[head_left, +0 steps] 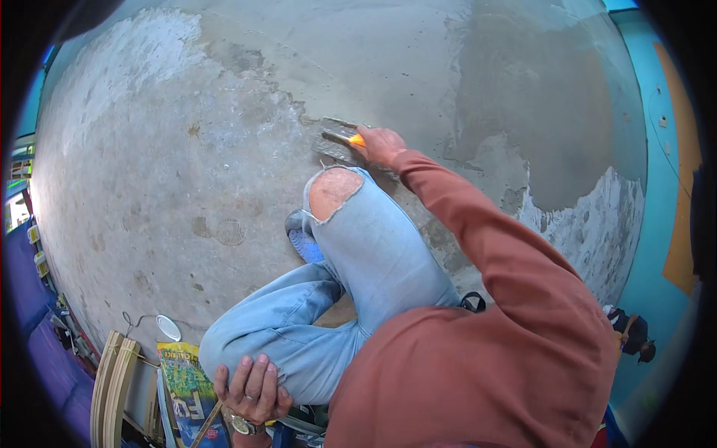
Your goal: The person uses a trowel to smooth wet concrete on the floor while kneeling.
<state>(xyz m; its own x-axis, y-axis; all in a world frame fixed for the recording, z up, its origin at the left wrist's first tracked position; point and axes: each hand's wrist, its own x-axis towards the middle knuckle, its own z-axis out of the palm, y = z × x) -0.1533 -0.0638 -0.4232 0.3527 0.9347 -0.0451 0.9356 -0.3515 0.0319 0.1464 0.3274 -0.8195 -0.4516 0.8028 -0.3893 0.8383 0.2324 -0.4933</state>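
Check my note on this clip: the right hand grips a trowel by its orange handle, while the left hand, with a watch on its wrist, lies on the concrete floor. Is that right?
Not quite: the left hand rests on the bent leg of the jeans, not on the floor, as the head view shows. The right hand does grip the trowel by its orange handle, and the watch is on the left wrist.

I see the person's right arm (478,216) reaching out from the lower right toward the upper middle of the frame, the right hand (382,145) curled tight with its back showing. The left hand (252,388) sits low on the left side, fingers draped over the folded left knee (239,328). The right knee (334,193) juts up near the centre.
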